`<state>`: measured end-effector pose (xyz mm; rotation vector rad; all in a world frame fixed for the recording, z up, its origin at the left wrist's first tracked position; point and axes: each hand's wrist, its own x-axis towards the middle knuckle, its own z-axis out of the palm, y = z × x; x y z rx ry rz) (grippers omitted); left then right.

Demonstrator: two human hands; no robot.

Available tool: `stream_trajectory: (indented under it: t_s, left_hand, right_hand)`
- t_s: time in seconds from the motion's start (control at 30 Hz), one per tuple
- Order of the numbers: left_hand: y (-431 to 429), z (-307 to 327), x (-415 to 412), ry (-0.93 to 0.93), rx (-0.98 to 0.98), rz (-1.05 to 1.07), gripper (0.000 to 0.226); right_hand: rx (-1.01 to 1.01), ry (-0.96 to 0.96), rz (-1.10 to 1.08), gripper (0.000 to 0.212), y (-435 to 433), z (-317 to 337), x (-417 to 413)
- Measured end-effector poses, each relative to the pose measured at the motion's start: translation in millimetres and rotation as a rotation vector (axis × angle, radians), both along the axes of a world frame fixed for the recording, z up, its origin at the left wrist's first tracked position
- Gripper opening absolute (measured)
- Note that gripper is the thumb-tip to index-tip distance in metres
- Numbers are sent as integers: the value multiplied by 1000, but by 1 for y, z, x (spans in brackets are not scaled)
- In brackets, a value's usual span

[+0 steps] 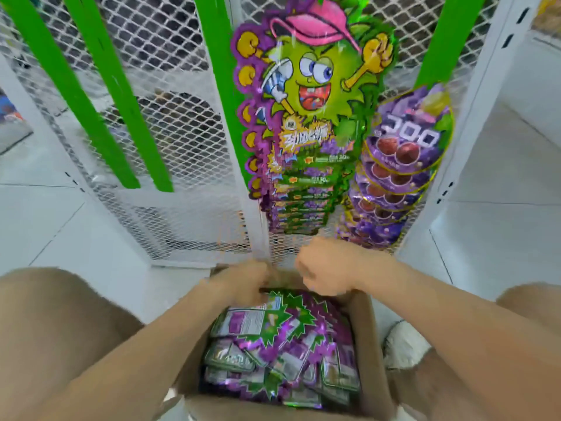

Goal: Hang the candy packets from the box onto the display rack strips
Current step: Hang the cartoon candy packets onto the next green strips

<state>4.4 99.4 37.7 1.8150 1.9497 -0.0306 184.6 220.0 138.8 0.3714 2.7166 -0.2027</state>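
The open brown cardboard box sits at the foot of the white mesh rack, keeping its purple-and-green foil candy packets handy; left hand reaches the top packet, right hand curls above; blur leaves the 2 grips impossible to tell.

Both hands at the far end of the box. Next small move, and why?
Likely lift one purple-and-green foil candy packet out of the brown cardboard box with the left hand, which sits at the top packet's far edge. The right hand hovers over the far rim, fingers curled; blur hides either grip. The strip of matching packets hangs on the white mesh rack just beyond.
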Motion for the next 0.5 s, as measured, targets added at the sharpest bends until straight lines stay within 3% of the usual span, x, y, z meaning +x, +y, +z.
stream_trajectory:
  t_s: [0.1,0.2,0.27,0.33,0.4,0.5]
  left_hand:
    - [-17,-51,-7,-109,-278,90,86]
    - [-28,-104,-10,-240,-327,159,143]
    - [-31,-117,-2,-242,-419,182,164]
    - [-30,-119,12,-143,-518,149,157]
    - [-28,-125,24,-14,-481,104,138]
    - [-24,-124,20,33,-417,91,108]
  right_hand:
    - [84,-146,67,19,0,-24,-5]
    - [69,-211,117,4,4,-39,-16]
    - [45,-223,145,5,5,-44,-29]
    - [33,-233,166,5,7,-46,-42]
    - [41,-224,184,6,9,-49,-54]
    - [31,-218,182,5,12,-52,-68]
